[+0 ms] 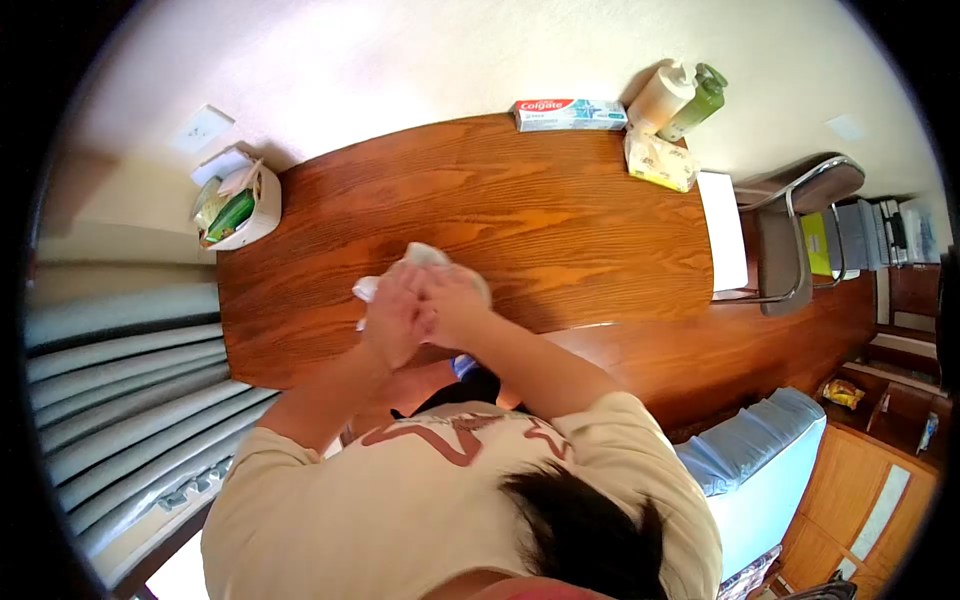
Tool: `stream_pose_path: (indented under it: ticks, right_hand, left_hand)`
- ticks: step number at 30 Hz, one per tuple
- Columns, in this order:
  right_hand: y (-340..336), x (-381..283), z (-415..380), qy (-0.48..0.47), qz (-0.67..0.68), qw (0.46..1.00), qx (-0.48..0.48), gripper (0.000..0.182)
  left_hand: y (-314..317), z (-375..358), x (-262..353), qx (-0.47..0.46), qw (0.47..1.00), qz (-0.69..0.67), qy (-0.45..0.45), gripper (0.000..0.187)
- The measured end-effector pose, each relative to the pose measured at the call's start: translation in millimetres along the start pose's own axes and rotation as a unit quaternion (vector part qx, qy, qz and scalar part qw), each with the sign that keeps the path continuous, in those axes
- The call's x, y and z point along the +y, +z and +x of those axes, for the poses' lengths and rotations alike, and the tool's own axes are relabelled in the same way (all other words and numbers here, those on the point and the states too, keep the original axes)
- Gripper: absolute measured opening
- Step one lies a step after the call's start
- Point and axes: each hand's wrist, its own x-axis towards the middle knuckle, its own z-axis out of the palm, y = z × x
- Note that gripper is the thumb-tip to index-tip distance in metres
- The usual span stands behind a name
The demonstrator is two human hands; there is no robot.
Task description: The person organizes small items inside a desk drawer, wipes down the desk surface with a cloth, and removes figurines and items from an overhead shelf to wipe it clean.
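My left hand (394,312) and my right hand (452,300) are close together over the near left part of the brown wooden table (560,220). Between and under them is a crumpled white cloth (426,254). Its edges stick out above the fingers and to the left of my left hand. Both hands press on this cloth, their fingers bent around it and partly overlapping. Much of the cloth is hidden beneath the hands, as are some fingertips.
A white basket (262,212) with packets stands at the left corner. Along the back wall are a Colgate toothpaste box (570,115), two pump bottles (664,97) and a tissue pack (660,163). A white sheet (722,230) lies at right, beside a folding chair (785,240).
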Motion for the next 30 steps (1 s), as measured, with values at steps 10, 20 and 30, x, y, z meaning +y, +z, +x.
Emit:
stream_pose_path:
  ticks: [10, 20, 30]
  right_hand:
    - [-96.8, 79.8, 17.2, 0.271, -0.125, 0.954, -0.034, 0.067]
    - [-40.8, 36.2, -89.7, 0.069, 0.108, 0.992, 0.003, 0.060]
    - [-140.3, 171.1, -303.2, 0.248, -0.114, 0.961, 0.051, 0.055]
  left_hand:
    - [5.6, 142.3, 39.3, -0.028, 0.998, -0.029, 0.053, 0.056]
    - [48.0, 28.6, 105.1, 0.065, 0.997, -0.040, -0.006, 0.054]
    - [148.2, 122.4, 312.2, -0.026, 0.969, -0.208, 0.131, 0.051]
